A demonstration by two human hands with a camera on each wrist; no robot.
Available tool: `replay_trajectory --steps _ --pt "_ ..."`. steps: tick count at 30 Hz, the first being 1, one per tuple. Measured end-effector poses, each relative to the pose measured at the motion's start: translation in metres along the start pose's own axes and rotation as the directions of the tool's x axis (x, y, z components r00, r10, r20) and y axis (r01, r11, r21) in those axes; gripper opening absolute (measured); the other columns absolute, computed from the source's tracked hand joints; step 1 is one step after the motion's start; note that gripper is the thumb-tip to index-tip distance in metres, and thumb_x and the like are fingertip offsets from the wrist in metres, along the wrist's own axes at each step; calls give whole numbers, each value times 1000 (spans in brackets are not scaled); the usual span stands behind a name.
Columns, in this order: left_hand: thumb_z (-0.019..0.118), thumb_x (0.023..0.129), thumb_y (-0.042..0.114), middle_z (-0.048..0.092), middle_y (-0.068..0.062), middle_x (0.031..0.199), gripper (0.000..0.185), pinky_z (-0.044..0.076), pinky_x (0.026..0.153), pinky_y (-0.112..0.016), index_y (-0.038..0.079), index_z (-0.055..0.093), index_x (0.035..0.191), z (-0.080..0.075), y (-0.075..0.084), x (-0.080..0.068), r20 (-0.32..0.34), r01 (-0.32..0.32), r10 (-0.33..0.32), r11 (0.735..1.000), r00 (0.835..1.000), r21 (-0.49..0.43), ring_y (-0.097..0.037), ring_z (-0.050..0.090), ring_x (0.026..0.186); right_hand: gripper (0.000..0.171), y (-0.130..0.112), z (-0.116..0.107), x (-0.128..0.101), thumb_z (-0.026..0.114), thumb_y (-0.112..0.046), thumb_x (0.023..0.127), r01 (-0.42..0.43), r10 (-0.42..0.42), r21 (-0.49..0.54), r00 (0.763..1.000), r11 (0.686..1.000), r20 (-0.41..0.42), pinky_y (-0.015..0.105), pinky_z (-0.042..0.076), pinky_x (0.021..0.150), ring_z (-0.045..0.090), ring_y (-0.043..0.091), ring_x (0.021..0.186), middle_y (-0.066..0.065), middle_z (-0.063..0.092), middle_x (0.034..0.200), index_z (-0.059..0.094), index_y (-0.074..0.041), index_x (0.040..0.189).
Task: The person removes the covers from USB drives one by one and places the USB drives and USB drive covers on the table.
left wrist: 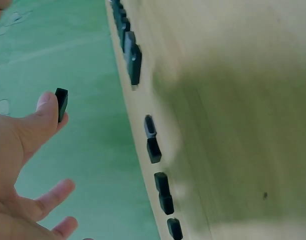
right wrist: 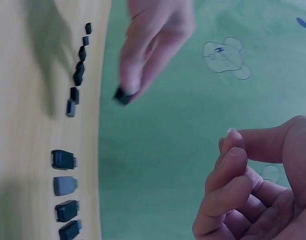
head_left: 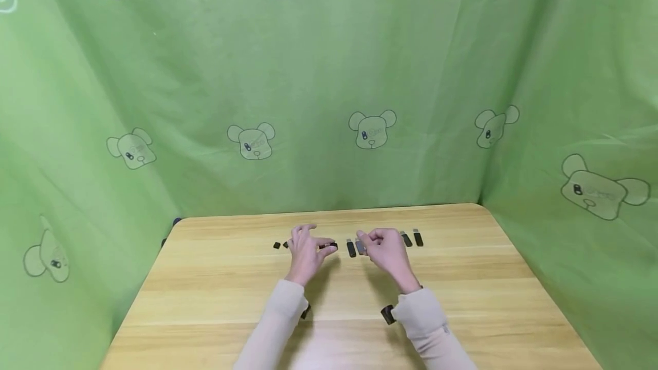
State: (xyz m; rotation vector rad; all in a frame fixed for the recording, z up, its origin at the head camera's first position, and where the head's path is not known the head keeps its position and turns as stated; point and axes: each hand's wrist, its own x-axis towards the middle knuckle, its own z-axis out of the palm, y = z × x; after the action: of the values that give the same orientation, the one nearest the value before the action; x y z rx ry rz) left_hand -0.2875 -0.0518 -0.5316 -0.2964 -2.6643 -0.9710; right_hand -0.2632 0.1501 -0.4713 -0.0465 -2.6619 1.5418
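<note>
My left hand [head_left: 305, 253] pinches a small black cap [left wrist: 62, 105] between thumb and forefinger, raised above the table, its other fingers spread. Across from it is my right hand [head_left: 385, 249], fingers curled and thumb tip against the forefinger; nothing shows between them in the right wrist view. Near the right hand lie a black USB stick [head_left: 351, 248] and a grey USB stick [right wrist: 65, 185], metal plugs pointing to the far edge. More black USB sticks [head_left: 418, 238] lie to its right, partly hidden by the hand. Small dark caps [left wrist: 161, 184] line the table by the left hand.
The wooden table [head_left: 216, 301] has its far edge just beyond the row of sticks and caps. Green printed curtains [head_left: 313, 176] enclose the back and both sides. Dark wrist straps [head_left: 388, 314] show at the sleeves.
</note>
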Motion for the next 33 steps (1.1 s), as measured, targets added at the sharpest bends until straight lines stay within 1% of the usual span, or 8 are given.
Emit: replay_trajectory --steps 3,6,8,13,18,25,30,33 --pt "80 82 33 57 -16 144 22 30 105 -58 19 81 100 6 0 8 54 25 -27 999 998 39 -38 35 138 32 -4 -5 -8 69 -33 96 32 -32 4 999 999 3 24 37 44 52 14 48 9 70 65 73 -9 75" --pt "81 82 32 57 -17 144 23 31 104 -57 19 81 100 12 -1 14 92 32 -38 997 995 63 -38 35 138 32 -9 -11 -15 69 -32 96 56 -56 1 998 998 0 23 37 44 51 13 48 14 71 68 72 -10 75" --pt "82 80 31 56 -18 144 22 31 103 -58 18 81 98 16 -2 17 97 29 -35 997 995 67 -40 35 138 31 -13 -15 -19 70 -31 96 64 -64 1 998 998 1 23 37 44 51 13 48 12 70 67 72 -9 75" --pt "83 77 33 57 -17 144 22 33 101 -58 19 82 93 26 -6 24 100 26 -39 991 994 128 -40 38 136 30 -19 -22 -28 70 -31 96 84 -84 5 996 996 4 23 40 46 53 11 50 4 68 63 73 -8 77" --pt "85 76 35 56 -17 145 23 35 100 -58 19 82 93 33 -8 27 132 22 -45 985 990 169 -40 39 137 29 -19 -25 -39 72 -31 95 70 -70 2 998 998 10 23 40 45 52 11 50 4 67 63 72 -9 76" --pt "84 77 37 56 -18 146 22 36 102 -59 20 82 91 39 -10 27 165 15 -54 972 985 234 -42 38 138 27 -19 -28 -54 72 -31 95 65 -65 -10 998 998 21 23 41 47 53 11 52 8 68 65 72 -11 77" --pt "84 77 37 58 -17 144 20 38 97 -56 21 83 89 42 -9 28 169 9 -55 964 984 264 -41 41 136 28 -23 -31 -63 73 -32 94 58 -57 -5 998 998 21 22 42 47 52 10 52 4 66 63 72 -11 77" --pt "84 78 36 59 -15 144 19 38 99 -55 21 83 89 44 -9 28 172 8 -59 959 983 283 -40 41 137 28 -25 -32 -68 73 -32 94 68 -68 -7 998 998 11 22 43 48 52 9 51 2 65 62 72 -11 76"
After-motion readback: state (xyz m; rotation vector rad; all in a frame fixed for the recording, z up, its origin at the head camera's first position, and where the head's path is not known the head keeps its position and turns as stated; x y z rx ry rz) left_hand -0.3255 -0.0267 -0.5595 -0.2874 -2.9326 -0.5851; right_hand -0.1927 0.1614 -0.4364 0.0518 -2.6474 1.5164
